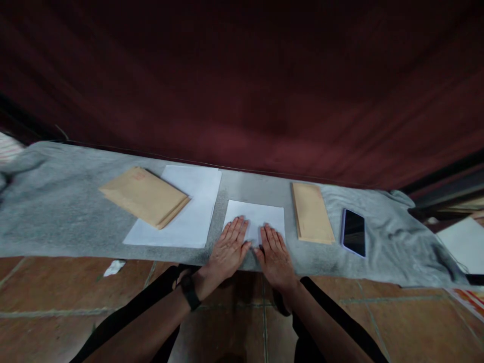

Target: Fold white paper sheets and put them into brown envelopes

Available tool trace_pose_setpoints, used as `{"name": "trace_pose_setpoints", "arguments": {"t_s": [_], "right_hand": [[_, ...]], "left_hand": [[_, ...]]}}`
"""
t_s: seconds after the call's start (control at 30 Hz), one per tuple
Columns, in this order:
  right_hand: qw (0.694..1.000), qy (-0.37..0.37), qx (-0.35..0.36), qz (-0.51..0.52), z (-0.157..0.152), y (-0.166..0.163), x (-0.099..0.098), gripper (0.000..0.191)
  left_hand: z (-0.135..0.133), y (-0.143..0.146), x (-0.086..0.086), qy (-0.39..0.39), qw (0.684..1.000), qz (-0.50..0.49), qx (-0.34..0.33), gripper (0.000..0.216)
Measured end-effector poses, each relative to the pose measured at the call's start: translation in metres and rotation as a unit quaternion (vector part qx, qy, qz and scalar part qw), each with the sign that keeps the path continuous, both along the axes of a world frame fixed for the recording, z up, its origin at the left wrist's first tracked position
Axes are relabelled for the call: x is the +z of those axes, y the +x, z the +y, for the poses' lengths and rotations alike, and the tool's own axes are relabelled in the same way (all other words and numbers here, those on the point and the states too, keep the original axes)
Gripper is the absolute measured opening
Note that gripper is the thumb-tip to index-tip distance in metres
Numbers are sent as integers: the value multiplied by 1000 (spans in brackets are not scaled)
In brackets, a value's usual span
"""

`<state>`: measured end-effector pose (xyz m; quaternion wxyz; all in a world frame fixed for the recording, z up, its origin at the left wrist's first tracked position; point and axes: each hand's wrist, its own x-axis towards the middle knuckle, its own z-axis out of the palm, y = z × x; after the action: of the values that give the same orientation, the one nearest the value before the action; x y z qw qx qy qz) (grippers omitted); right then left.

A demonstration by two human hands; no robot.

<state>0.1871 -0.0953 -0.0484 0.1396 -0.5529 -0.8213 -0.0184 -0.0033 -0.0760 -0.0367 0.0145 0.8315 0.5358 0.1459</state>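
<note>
A small folded white sheet (260, 216) lies on a grey cloth (60, 217) in front of me. My left hand (229, 248) rests flat on its near left edge, fingers stretched out and together. My right hand (275, 252) lies flat beside it on the sheet's near right edge, fingers also straight. The two thumbs almost touch. A black watch is on my left wrist. Neither hand holds anything.
A stack of brown envelopes (145, 195) lies on a pile of white paper (196, 222) at the left. Another brown envelope stack (312, 213) and a dark phone (354, 232) lie at the right. A dark red curtain hangs behind. A paper scrap (114, 267) lies on the tiled floor.
</note>
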Motion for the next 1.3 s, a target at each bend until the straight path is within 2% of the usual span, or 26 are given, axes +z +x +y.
{"name": "trace_pose_setpoints", "arguments": {"t_s": [0.33, 0.43, 0.5, 0.6, 0.7, 0.77, 0.83, 1.03, 1.17, 1.3], "right_hand": [[998, 39, -52, 0, -3, 27, -10, 68], [997, 32, -64, 13, -1, 30, -6, 65], [997, 17, -74, 26, 6, 29, 2, 62], [996, -2, -79, 48, 25, 22, 17, 59], [997, -21, -54, 55, 46, 9, 24, 57], [998, -33, -43, 45, 55, 0, 21, 55], [998, -35, -45, 31, 61, -5, 13, 53], [995, 9, -97, 14, 69, 2, -7, 54], [991, 23, -130, 12, 73, 7, -11, 58], [988, 35, -151, 9, 75, 2, -13, 62]], "left_hand": [[-5, -13, 0, -6, 996, 7, 84, 61], [-2, -16, 3, -1, 994, 1, 106, 61], [4, -13, 8, 1, 995, -7, 100, 61], [16, 1, 16, -6, 998, -22, 54, 60], [27, 20, 18, -23, 999, -21, 8, 56], [33, 29, 15, -37, 999, -7, 10, 55], [38, 31, 12, -49, 998, 8, 42, 55], [46, 7, 11, -57, 985, 30, 160, 58], [49, -9, 19, -55, 985, 0, 162, 56], [57, -17, 28, -81, 978, -78, 178, 56]]}}
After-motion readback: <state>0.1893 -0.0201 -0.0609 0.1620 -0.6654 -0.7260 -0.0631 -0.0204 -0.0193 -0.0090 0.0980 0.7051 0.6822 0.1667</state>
